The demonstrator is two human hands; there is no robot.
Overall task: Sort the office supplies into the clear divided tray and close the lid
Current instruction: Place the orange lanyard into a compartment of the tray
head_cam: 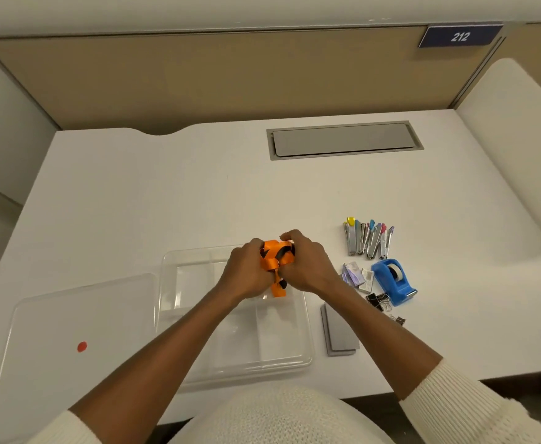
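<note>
Both hands hold a bundle of orange lanyard ribbon (274, 259) with black parts, above the far right corner of the clear divided tray (198, 315). My left hand (245, 270) grips its left side and my right hand (304, 264) grips its right side. A loose orange end hangs down between the hands. The tray's clear lid (80, 322), marked with a red dot, lies flat to the left of the tray. The tray compartments that I can see hold nothing.
Right of the tray lie grey pads (339, 331), black binder clips (379, 301), staple boxes (357, 277), a blue tape dispenser (394, 280) and several small staplers (368, 240). A grey cable hatch (344, 141) sits at the desk's back. A panel wall rises behind.
</note>
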